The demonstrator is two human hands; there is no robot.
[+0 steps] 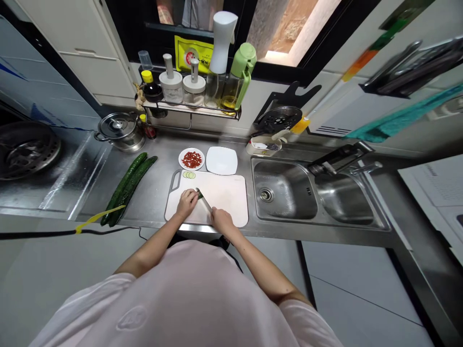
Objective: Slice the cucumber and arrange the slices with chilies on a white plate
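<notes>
A white cutting board point(229, 195) with a grey handle lies on the counter in front of me. My left hand point(187, 203) is closed over a short green cucumber piece point(199, 193), mostly hidden under the fingers. The handle of a kitchen knife point(206, 205) is wrapped in my right hand point(222, 220), and its blade points away to the upper left, against the cucumber piece. Pale cucumber slices point(188, 175) overlap at the board's far left corner. Beyond the board stand a plate of chopped red pieces point(192, 159), which look like chili, and a white square plate point(222, 160).
Two whole cucumbers point(133, 188) lie left of the board, near a lidded steel pot point(121, 131). A double sink point(285, 190) is on the right. A wall rack point(195, 109) holds jars and bottles. A yellow-tied black cable point(43, 235) crosses at lower left.
</notes>
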